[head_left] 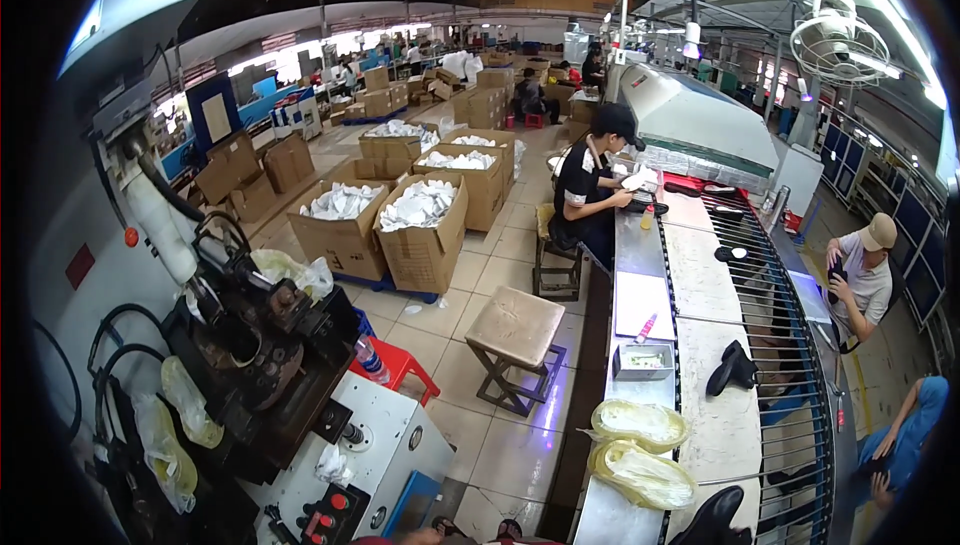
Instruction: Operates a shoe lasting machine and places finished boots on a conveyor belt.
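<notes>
At the lower edge a sliver of my left hand shows beside a maroon garment; its fingers are cut off or hidden. My right hand is out of view. Nearest to the left hand is a grey machine cabinet with red push buttons and a crumpled white scrap on top. To the right, two pale yellow plastic-wrapped oval bundles lie on the metal ledge of the conveyor line. A black shoe rests at the near end of the belt, and another black shoe lies farther up.
A dark press machine stands at left. A wooden stool and a red plastic stool stand on the tiled floor. Cartons of white pieces are behind. One person sits by the conveyor; two others work across it.
</notes>
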`<state>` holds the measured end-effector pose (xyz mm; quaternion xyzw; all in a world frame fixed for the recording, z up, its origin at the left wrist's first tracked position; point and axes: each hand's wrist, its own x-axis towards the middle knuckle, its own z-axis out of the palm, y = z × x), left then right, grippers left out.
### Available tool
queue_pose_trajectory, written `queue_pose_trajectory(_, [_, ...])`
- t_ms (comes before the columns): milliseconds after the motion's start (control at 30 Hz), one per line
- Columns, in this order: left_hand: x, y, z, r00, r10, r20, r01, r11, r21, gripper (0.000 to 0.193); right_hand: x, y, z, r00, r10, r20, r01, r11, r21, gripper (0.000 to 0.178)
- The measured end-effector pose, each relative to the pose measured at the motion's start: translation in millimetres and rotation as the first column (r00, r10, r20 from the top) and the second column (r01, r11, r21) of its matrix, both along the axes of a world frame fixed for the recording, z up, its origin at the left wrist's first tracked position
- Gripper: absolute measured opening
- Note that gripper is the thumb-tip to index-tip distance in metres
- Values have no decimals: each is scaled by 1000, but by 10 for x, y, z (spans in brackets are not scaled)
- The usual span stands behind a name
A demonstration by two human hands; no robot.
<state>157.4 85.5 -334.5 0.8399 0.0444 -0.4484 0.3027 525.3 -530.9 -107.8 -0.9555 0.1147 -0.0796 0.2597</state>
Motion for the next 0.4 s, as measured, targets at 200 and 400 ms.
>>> queue_pose_trajectory(200, [761, 472, -182, 982, 160, -96, -164, 986, -28, 38, -1255, 937, -168, 868, -195, -456, 176, 981, -85, 59])
queue_pose_trajectory(400, [1537, 447, 142, 950, 293, 105, -306, 941, 144, 50, -1369, 715, -1323, 743, 666, 73, -182, 306, -935, 55])
